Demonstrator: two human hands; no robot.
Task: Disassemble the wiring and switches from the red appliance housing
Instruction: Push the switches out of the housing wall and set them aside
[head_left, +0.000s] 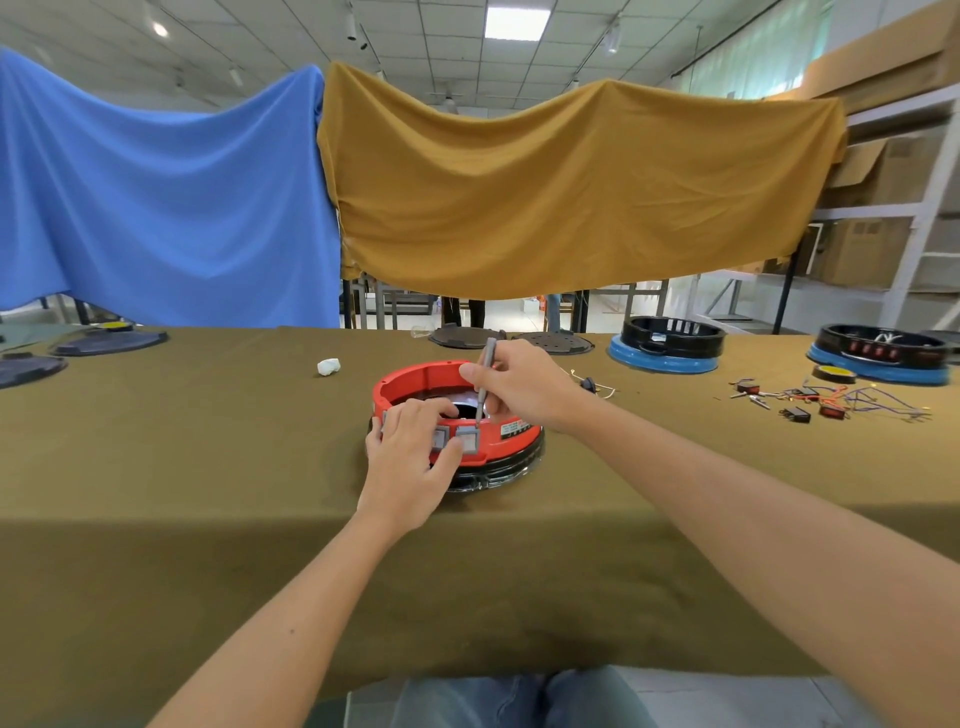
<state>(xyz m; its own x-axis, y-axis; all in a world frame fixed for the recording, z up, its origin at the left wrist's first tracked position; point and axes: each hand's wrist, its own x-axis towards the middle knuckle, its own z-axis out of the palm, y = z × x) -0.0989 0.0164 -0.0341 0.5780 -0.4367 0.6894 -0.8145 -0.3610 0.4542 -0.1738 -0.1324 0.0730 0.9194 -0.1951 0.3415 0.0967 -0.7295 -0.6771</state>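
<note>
The red ring-shaped appliance housing (415, 382) sits on a black base in the middle of the olive table. Grey square switches (467, 438) sit in its near wall. My left hand (410, 452) grips that near wall, fingers curled over the rim and thumb pressing beside the switches. My right hand (519, 384) pinches a thin grey tool (484, 379) like a pen, its tip pointing down inside the housing just behind the switches. Any wiring inside is hidden by my hands.
Loose wires and removed switches (826, 402) lie at the right. Two blue-based black housings (667, 345) (883, 353) stand at the back right, dark plates (109, 343) at the back left, a white lump (328, 367) left of the housing. Blue and mustard cloths hang behind.
</note>
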